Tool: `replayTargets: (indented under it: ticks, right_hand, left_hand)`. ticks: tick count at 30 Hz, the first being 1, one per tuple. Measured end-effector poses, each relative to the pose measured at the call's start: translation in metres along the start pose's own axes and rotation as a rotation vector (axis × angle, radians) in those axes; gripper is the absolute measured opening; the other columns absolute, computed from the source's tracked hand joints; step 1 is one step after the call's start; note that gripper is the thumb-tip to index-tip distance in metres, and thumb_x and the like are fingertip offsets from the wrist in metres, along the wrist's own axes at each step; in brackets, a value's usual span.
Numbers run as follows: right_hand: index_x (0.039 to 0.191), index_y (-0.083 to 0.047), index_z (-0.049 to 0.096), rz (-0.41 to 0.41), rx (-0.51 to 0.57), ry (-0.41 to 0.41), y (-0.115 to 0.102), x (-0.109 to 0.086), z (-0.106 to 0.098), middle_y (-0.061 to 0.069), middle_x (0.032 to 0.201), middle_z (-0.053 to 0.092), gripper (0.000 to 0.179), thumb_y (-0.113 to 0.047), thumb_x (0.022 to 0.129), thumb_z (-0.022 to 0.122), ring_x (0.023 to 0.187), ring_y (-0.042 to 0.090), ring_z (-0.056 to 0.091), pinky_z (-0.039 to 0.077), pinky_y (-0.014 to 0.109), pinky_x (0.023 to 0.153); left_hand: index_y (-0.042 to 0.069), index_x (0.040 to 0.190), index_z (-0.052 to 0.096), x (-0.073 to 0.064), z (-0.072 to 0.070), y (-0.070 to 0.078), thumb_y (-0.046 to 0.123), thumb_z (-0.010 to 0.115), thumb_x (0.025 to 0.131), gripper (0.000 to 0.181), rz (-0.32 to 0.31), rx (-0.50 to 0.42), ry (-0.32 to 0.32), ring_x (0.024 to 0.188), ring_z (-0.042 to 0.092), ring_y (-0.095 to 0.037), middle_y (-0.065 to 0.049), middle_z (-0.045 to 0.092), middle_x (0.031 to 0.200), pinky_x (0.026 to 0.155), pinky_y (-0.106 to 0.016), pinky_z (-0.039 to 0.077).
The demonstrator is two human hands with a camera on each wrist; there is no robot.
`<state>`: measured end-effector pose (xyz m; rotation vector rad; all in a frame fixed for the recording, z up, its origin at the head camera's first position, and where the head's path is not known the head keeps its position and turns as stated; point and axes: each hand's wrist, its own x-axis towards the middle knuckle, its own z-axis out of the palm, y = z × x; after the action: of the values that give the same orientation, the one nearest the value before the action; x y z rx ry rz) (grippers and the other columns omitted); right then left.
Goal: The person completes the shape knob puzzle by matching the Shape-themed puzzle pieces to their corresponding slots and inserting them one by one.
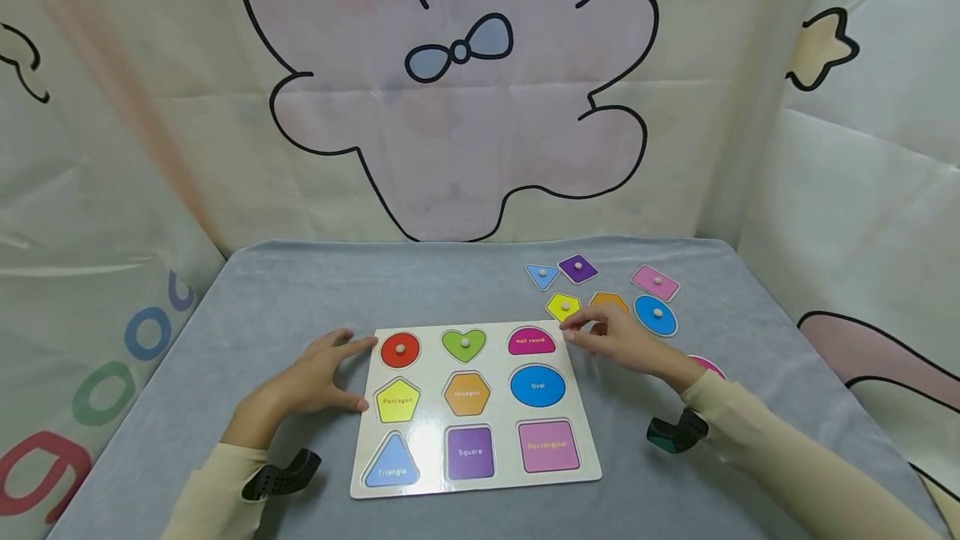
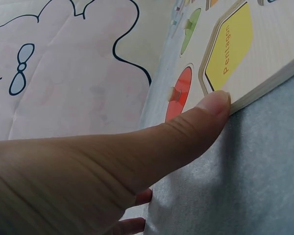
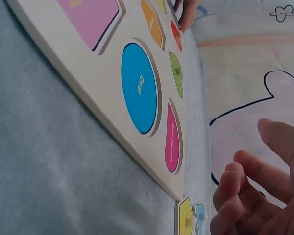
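Observation:
A white shape puzzle board (image 1: 431, 432) lies on the table, its printed recesses named by shape. A knobbed red circle (image 1: 392, 354) and green heart (image 1: 454, 350) sit in the top row. My left hand (image 1: 311, 377) touches the board's left edge with thumb and a finger spread; the left wrist view shows the thumb (image 2: 186, 129) beside the pentagon recess (image 2: 230, 44). Over the top right corner hovers my right hand (image 1: 618, 340), fingers loosely bent and holding nothing in the right wrist view. Nearest it lie a yellow pentagon piece (image 1: 561, 305) and a partly hidden orange hexagon piece (image 1: 609, 300).
Loose knobbed pieces lie behind the board: a blue triangle (image 1: 538, 280), purple square (image 1: 576, 273), pink rectangle (image 1: 660, 275) and blue oval (image 1: 651, 322). A magenta piece (image 1: 708, 365) shows partly behind the right wrist. A printed curtain (image 1: 480, 132) hangs behind the table.

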<state>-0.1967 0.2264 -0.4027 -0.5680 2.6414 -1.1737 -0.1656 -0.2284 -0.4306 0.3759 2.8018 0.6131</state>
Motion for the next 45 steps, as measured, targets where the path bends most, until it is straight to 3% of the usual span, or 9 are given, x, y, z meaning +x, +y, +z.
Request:
replayTargets:
  ticks: [10, 19, 28, 39, 45]
  right_hand:
    - [0.119, 0.001, 0.072, -0.017, -0.007, 0.005, 0.019, -0.015, -0.008, 0.013, 0.106, 0.070, 0.030, -0.018, 0.096, 0.069, 0.081, 0.019, 0.061, 0.056, 0.025, 0.063]
    - [0.121, 0.001, 0.070, 0.070, -0.037, 0.041, 0.037, -0.023, -0.022, 0.016, 0.109, 0.070, 0.032, -0.020, 0.098, 0.067, 0.073, 0.022, 0.063, 0.055, 0.027, 0.062]
    - [0.123, 0.003, 0.068, 0.065, 0.003, 0.080, 0.046, -0.038, -0.039, 0.019, 0.111, 0.069, 0.035, -0.022, 0.099, 0.066, 0.070, 0.027, 0.066, 0.056, 0.030, 0.058]
    - [0.122, 0.007, 0.067, 0.015, 0.000, 0.103, 0.073, -0.054, -0.052, 0.021, 0.105, 0.069, 0.032, -0.010, 0.096, 0.068, 0.066, 0.020, 0.065, 0.056, 0.028, 0.057]
    - [0.120, 0.005, 0.069, 0.036, -0.073, 0.132, 0.088, -0.062, -0.061, 0.018, 0.107, 0.071, 0.030, -0.012, 0.095, 0.070, 0.078, 0.005, 0.064, 0.057, 0.023, 0.064]
  left_hand:
    - [0.018, 0.151, 0.048, 0.000, 0.002, -0.003, 0.042, 0.094, 0.065, 0.100, -0.014, -0.002, -0.003, 0.143, 0.028, -0.055, -0.030, 0.034, 0.157, 0.108, -0.075, 0.034]
    - [0.018, 0.151, 0.049, 0.000, 0.003, -0.004, 0.042, 0.094, 0.065, 0.100, -0.010, -0.005, 0.006, 0.143, 0.030, -0.055, -0.030, 0.035, 0.156, 0.108, -0.075, 0.034]
    - [0.019, 0.151, 0.048, 0.001, 0.002, -0.004, 0.043, 0.093, 0.066, 0.099, -0.008, 0.004, 0.003, 0.142, 0.030, -0.055, -0.030, 0.035, 0.156, 0.106, -0.076, 0.036]
    - [0.019, 0.151, 0.048, 0.000, 0.001, -0.001, 0.042, 0.094, 0.065, 0.100, -0.003, 0.005, 0.004, 0.141, 0.031, -0.055, -0.030, 0.035, 0.155, 0.106, -0.075, 0.037]
    - [0.019, 0.151, 0.048, 0.000, 0.001, 0.000, 0.041, 0.094, 0.065, 0.100, 0.005, 0.003, 0.006, 0.141, 0.031, -0.055, -0.030, 0.035, 0.155, 0.106, -0.075, 0.036]
